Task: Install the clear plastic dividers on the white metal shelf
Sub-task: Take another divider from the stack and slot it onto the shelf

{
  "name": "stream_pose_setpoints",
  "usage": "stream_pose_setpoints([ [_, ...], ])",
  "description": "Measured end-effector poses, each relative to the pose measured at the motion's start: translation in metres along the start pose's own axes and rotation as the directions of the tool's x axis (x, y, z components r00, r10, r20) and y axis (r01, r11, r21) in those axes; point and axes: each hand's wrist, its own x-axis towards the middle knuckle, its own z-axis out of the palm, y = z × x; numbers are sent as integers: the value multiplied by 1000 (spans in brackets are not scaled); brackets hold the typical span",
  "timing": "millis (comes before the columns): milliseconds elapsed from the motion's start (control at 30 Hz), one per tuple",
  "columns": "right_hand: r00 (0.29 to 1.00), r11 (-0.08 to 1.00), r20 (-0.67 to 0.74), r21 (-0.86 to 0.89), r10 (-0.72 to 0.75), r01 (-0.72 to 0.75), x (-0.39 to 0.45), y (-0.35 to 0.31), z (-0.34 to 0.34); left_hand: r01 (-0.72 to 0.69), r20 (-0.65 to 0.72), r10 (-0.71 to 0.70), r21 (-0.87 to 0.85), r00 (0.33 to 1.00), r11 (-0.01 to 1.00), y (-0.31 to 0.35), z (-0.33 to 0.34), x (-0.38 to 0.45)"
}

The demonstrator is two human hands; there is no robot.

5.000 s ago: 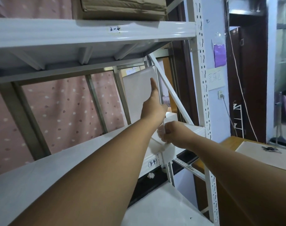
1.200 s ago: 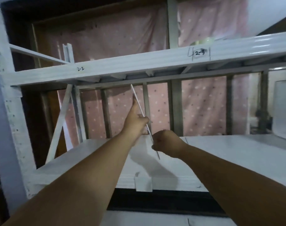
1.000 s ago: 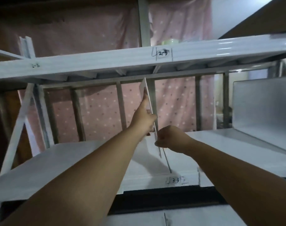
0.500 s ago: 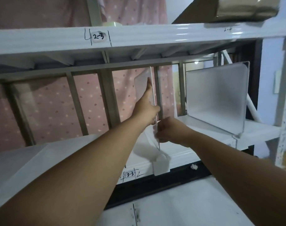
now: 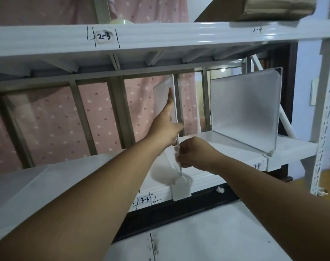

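Observation:
A clear plastic divider [image 5: 163, 95] stands upright and edge-on over the middle deck of the white metal shelf [image 5: 226, 161]. My left hand [image 5: 165, 127] lies flat against its left face, fingers pointing up. My right hand [image 5: 192, 154] pinches its front edge low down. Its white clip [image 5: 181, 189] hangs over the shelf's front lip beside the label 3-3 [image 5: 145, 200]. A second clear divider [image 5: 243, 108] stands on the deck to the right, near the label 3-4 [image 5: 257, 166].
The upper shelf beam [image 5: 160, 38] marked 2-3 runs overhead with a cardboard box [image 5: 277, 6] on it. A perforated white upright [image 5: 328, 110] stands at the right. A lower white deck [image 5: 198, 236] lies beneath. Pink dotted fabric [image 5: 53, 119] hangs behind.
The view has swung right along the shelf, from label 2-2 past 3-3. Both hands stay on the divider, which now stands with its clip over the front lip; the installed right-hand divider has come into view.

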Motion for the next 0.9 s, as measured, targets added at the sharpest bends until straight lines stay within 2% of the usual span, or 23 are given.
stream_pose_setpoints([
  [333,1000,999,9,44,6,-6,-4,-12,-3,-9,8,9,-44,1000,999,2,-8,5],
  [633,1000,999,1,-54,-10,10,-9,-17,0,-6,-13,6,34,1000,999,4,-10,-2],
  [900,999,999,-23,-39,-29,28,-12,-10,2,7,-29,-1,187,1000,982,8,3,-7],
])
